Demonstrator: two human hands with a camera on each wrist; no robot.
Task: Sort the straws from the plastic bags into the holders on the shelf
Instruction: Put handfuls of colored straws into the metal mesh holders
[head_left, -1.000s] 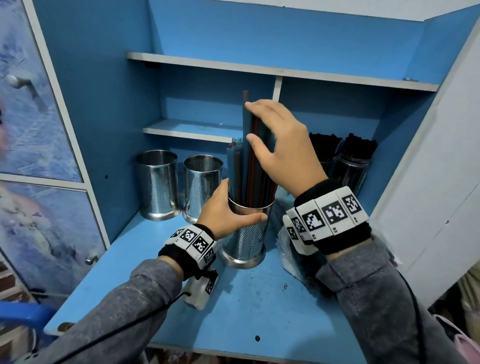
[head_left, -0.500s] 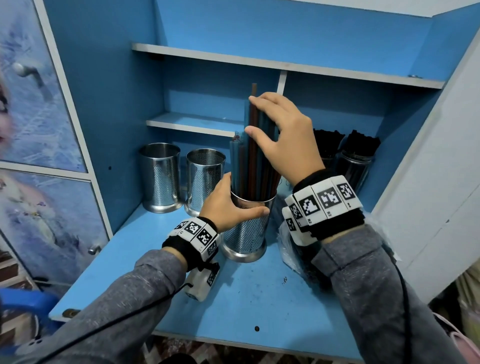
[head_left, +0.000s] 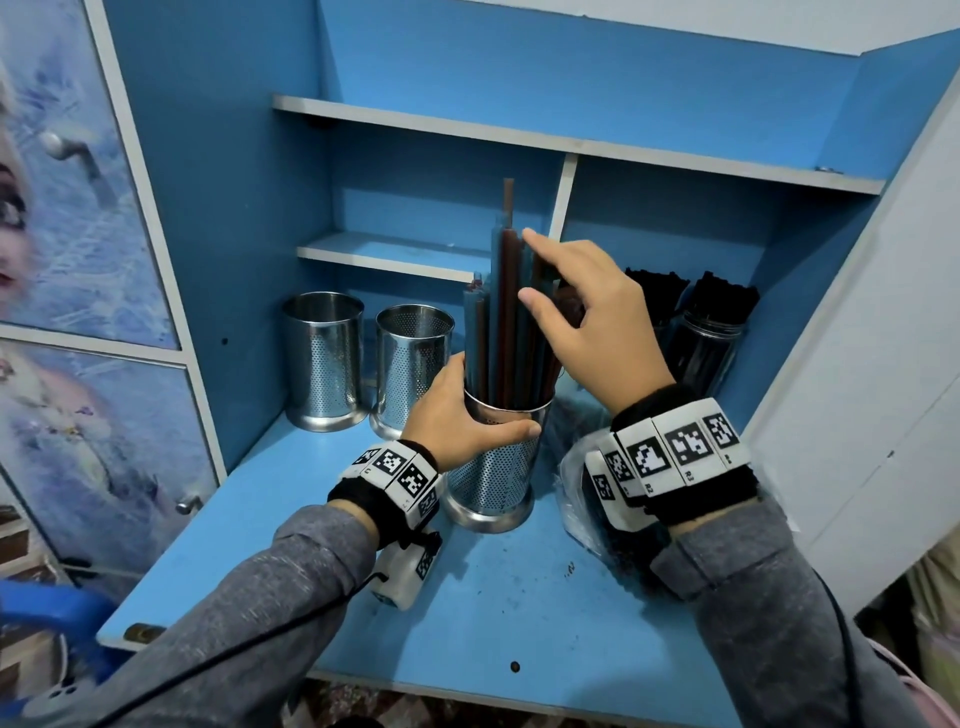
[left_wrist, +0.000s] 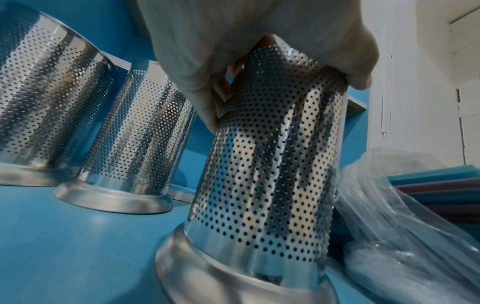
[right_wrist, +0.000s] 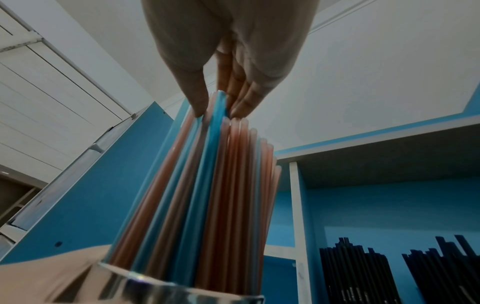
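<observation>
The straws (head_left: 506, 322) stood almost upright in a perforated steel holder (head_left: 493, 467), their long axis vertical and their open ends pointing up toward the upper shelf (head_left: 571, 145); one brown straw rose higher than the others. The holder stood on the blue shelf (head_left: 467, 597) of the cabinet, in front of two other steel holders (head_left: 322, 358) that stood side by side at the back left. The left hand (head_left: 457, 415) was wrapped around the upper part of the holder, with the thumb across the front just under the rim and the fingers behind. The right hand (head_left: 587, 332) was raised above it, wrist bent, and pinched the tops of a few straws between the thumb and the fingertips (right_wrist: 239, 109); in the right wrist view a blue straw seemed to be among them, but the picture was blurred. A plastic bag (head_left: 582, 499) with more straws lay on the shelf just right of the holder, partly under the right wrist. Two jars of black straws (head_left: 711, 322) stood at the back right.
</observation>
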